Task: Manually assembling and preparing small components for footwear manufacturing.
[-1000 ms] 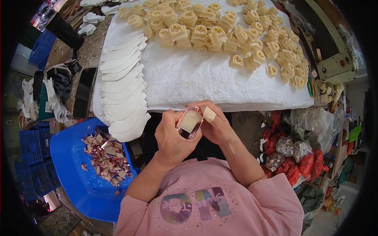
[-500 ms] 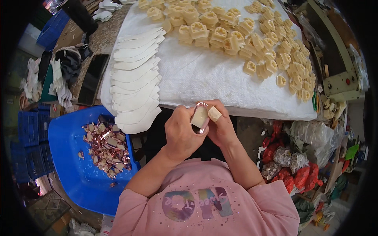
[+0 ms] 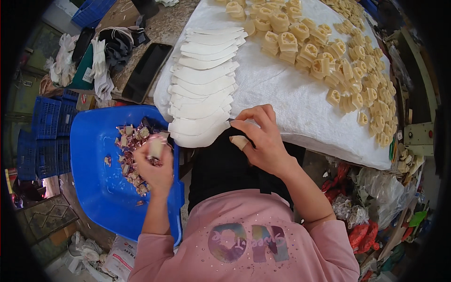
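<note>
My left hand [image 3: 156,170] is over the blue basin [image 3: 96,207], its fingers closed round a cream piece with shiny pink edges [image 3: 156,148], blurred by motion. Below it in the basin lies a heap of similar shiny pink-and-cream pieces [image 3: 127,162]. At the near edge of the padded table, my right hand [image 3: 267,140] has its thumb and index finger apart. Its index fingertip is at the corner of the nearest white curved piece [image 3: 197,134] in an overlapping row. A cream wrap [image 3: 239,142] covers the thumb tip.
Many pale yellow moulded pieces [image 3: 310,51] are heaped across the far and right parts of the white-covered table [image 3: 268,89]. A black phone [image 3: 147,73] lies left of the row. Blue crates [image 3: 47,113] stand at far left; red and clear plastic bags [image 3: 361,207] lie at right.
My hands, together round the shiny piece before, have parted. The left carried it left over the basin; the right moved to the white row's near end. The whole view has shifted.
</note>
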{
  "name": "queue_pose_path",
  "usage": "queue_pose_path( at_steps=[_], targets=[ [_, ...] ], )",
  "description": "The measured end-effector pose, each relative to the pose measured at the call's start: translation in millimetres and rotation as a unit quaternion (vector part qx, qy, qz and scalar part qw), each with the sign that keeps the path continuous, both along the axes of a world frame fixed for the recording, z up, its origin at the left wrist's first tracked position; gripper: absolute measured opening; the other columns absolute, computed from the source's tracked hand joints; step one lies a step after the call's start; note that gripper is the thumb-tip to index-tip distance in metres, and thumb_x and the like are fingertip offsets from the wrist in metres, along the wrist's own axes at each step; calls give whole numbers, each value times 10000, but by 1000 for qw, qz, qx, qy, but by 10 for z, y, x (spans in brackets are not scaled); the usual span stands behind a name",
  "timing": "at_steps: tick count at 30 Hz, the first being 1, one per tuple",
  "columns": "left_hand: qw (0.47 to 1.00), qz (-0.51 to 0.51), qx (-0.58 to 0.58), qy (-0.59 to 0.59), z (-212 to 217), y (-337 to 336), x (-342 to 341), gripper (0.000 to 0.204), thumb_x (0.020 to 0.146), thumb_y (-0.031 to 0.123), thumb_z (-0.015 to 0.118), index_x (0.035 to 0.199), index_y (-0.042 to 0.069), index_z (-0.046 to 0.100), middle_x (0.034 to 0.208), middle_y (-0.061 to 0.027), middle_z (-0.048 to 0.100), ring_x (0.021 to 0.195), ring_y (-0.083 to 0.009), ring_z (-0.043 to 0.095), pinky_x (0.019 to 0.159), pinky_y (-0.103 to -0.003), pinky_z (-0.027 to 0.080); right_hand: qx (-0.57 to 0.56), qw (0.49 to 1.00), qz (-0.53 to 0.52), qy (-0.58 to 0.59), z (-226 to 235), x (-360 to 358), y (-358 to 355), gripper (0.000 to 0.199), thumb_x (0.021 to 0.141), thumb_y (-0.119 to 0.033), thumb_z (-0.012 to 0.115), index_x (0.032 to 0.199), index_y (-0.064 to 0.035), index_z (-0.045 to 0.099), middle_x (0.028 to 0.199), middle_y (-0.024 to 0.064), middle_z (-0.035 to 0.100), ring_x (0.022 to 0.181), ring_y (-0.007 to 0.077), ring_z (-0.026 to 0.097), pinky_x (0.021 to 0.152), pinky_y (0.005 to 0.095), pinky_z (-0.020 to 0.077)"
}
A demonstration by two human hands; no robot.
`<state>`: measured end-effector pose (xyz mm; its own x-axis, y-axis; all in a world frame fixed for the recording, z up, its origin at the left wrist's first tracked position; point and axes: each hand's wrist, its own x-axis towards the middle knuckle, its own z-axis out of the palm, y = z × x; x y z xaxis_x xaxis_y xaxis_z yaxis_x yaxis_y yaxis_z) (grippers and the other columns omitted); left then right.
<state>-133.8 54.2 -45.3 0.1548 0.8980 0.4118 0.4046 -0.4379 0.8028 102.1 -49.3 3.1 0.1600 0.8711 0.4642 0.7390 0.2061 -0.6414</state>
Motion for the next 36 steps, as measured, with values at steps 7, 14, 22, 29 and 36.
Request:
queue_pose_path(
  at_steps=[7, 14, 22, 29, 36],
  targets=[
    [950, 144, 131, 242, -19, 114, -284, 460, 744, 48, 657, 1157, -10, 464, 919, -111, 542, 785, -178, 550, 730, -282, 456, -5, 988, 39, -151, -117, -216, 124, 294, 669, -71, 653, 952, -117, 589, 1111, 115, 461, 1018, 309, 425, 829, 449, 313],
    [935, -126, -284, -170, 74, 14, 228, 434, 841, -1, 534, 1248, 2, 383, 1024, -95, 546, 913, -137, 527, 753, -254, 445, 14, 993, 6, -116, -123, -216, 312, 259, 664, -94, 675, 916, -93, 610, 1002, 56, 511, 997, 258, 428, 838, 410, 306],
    [947, -163, -245, -132, 158, 261, 516, 508, 780, -39, 567, 1252, 31, 392, 1005, -97, 568, 915, -131, 544, 798, -259, 432, -8, 990, -30, -140, -39, -258, 747, 266, 668, -30, 645, 924, -99, 643, 964, 40, 509, 947, 243, 440, 841, 394, 292],
    [947, -160, -248, -124, 193, 248, 554, 536, 755, -89, 591, 1243, 35, 409, 948, -68, 557, 898, -114, 528, 785, -231, 426, -60, 974, -50, -212, -42, -384, 969, 131, 628, -10, 606, 756, -36, 603, 873, 83, 472, 914, 259, 429, 827, 445, 280],
    [947, -168, -249, -113, 127, 271, 540, 494, 761, -98, 581, 1220, 19, 441, 966, -70, 547, 922, -111, 512, 811, -228, 413, -55, 993, 16, -107, -85, -252, 935, 176, 621, 41, 572, 772, -47, 585, 908, 86, 460, 938, 273, 399, 859, 421, 243]
  ],
)
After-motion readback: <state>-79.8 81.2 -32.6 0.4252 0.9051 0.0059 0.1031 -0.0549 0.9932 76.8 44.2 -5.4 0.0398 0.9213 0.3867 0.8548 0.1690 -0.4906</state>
